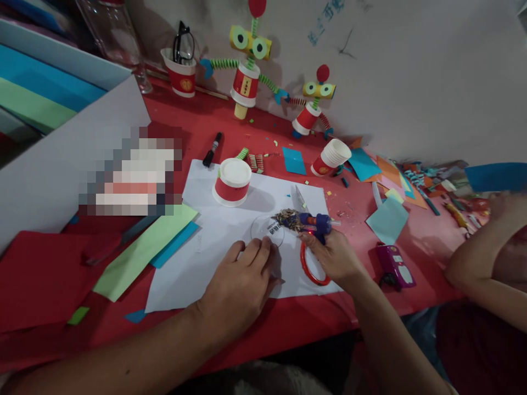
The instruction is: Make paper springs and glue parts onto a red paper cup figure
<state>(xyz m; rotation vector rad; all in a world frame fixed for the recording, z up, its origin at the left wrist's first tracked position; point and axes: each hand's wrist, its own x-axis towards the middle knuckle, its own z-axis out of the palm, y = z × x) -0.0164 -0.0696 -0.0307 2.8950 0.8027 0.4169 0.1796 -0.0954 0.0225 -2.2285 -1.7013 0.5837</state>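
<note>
My right hand (335, 255) is wrapped round the handle of a dark blue hot glue gun (313, 222), whose crusted nozzle points left. Just under the nozzle tip lies a thin white disc (263, 230) with dark print, on a sheet of white paper (189, 280). My left hand (242, 274) rests on the paper with bent fingers pressed together at the disc's near right edge; its thumb is partly hidden. Red-handled scissors (303, 263) lie partly behind the glue gun and my right hand. A red and white paper cup piece (233, 184) stands upside down beyond my left hand.
Two paper-cup robot figures (246, 85) stand by the wall. A black marker (213, 150), stacked cups (330, 157), and a purple device (395, 266) lie around the sheet. Another person's arm (473, 269) leans at the right. A white box (74, 131) stands left.
</note>
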